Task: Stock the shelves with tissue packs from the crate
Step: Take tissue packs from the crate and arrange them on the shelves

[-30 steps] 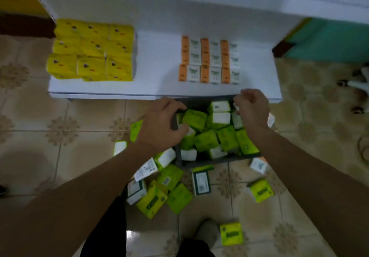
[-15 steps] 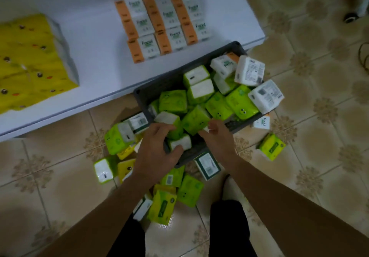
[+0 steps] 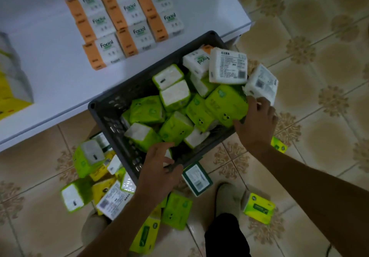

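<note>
Crate (image 3: 111, 113): dark plastic, slotted walls, rounded corners, mid-frame. Its far rim crosses the shelf (image 3: 60, 77) front edge at 12 o'clock. It is heaped with soft green packs (image 3: 225, 105), some showing white end faces. Two white packs (image 3: 227, 67) ride over the rim at 2.

Left hand (image 3: 157, 171) clasps the 7 o'clock rim, fingers inside, thumb on the near edge; the corner beneath is hidden. Right hand (image 3: 255, 125) curls over the 4 o'clock rim, fingertips touching a white pack; detail blurred.

Shelf smooth and white, with a wide strip between the orange packs (image 3: 123, 23) at 11 and the yellow packs (image 3: 8, 101), cut off at 9. Loose packs (image 3: 73, 194) litter the glossy tiled floor (image 3: 319, 57) from 5 to 8. Open tile at 3. Shoe (image 3: 227, 198) at 6.
</note>
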